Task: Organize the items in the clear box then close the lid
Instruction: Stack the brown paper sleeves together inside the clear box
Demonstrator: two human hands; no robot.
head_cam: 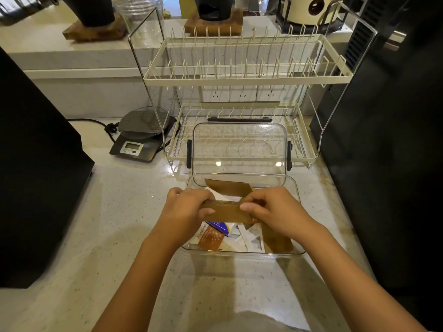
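Observation:
The clear box (298,253) stands on the counter in front of me. Its clear lid (239,149) with dark latches leans upright behind it, against the dish rack. Above the box, my left hand (185,210) and my right hand (275,212) both grip a stack of brown packets (227,210), one hand at each end. Inside the box lie another brown packet (227,186) at the back, a brown one (278,240) at the right, an orange sachet (212,238), a blue-and-white packet (221,226) and several white sachets (247,238).
A cream two-tier dish rack (247,77) stands right behind the box. A kitchen scale (141,135) with a cable sits at the left. Dark appliances flank the counter at left (36,176) and right (388,152). Bare speckled counter (115,224) lies left of the box.

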